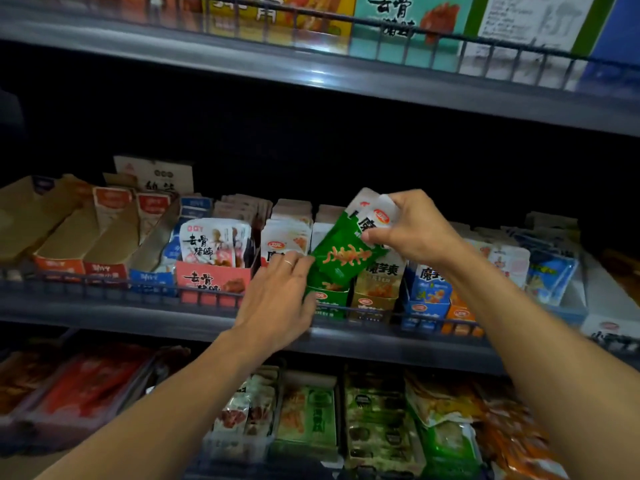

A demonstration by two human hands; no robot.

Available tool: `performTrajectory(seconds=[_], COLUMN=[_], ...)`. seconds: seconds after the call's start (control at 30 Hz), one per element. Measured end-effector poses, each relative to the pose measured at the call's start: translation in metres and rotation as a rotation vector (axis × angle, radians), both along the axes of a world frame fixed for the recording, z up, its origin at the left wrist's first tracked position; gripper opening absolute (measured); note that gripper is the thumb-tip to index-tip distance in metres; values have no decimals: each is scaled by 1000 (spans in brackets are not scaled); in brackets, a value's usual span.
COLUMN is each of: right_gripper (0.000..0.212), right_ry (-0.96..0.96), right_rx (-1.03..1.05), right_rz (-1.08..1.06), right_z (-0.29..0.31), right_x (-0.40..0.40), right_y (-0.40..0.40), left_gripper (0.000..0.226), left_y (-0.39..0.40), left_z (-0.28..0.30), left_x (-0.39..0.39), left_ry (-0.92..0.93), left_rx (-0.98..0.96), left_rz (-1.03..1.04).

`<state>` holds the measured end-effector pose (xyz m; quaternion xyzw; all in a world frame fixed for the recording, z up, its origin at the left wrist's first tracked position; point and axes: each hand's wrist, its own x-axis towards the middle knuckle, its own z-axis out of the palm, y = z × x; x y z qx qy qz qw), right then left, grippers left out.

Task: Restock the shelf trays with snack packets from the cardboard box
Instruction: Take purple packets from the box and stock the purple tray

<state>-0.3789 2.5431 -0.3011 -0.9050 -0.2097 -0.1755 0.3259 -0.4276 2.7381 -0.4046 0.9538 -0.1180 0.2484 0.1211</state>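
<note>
At nine o'clock on the middle shelf (104, 315), a row of brown cardboard trays (69, 237) with red fronts is seen, and just to their right a pink tray (213, 280) is filled with white packets (211, 242). Towards the centre, the left hand (277, 299) is laid flat with fingers extended, its fingertips (298, 259) touching the lower edge of the green snack packets (346, 252). These packets are held tilted above the green tray (327, 301) at the shelf's front rail. At two o'clock from them, the right hand (412, 226) is closed around their white tops, thumb pinched against the front. Further right, blue and orange trays (436, 306) are stood, with blue packets (550, 271) at three o'clock.
</note>
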Motion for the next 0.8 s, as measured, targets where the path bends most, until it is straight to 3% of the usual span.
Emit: performTrajectory(seconds=[0.13,0.27,0.4,0.5,0.67,0.73,0.8], right_gripper=[20,28,28,32,57,53,47], right_ry=[-62,-131,-154,-149,-213,-253,-195], right_rx=[-127,-379,-532,-576,-658,-731,-644], right_rz=[4,-16,1,-25,-131,-164,-136], right_z=[1,-3,-5,-1,-13,-21,-19], right_x=[12,20,22,23,23,23,23], right_y=[25,35,45,47,53,56,54], left_gripper=[74,53,51,56,61,61,62], left_y=[-1,1,5,6,6,7,9], left_z=[-1,-8,-16,-19,-19,-16,-14], left_x=[9,15,15,15,16,16,15], left_ry=[79,113,105,84,113,124,147], left_rx=[48,87,175,208,262,277,288], left_rz=[-42,-90,-130,-140,-142,-150,-164])
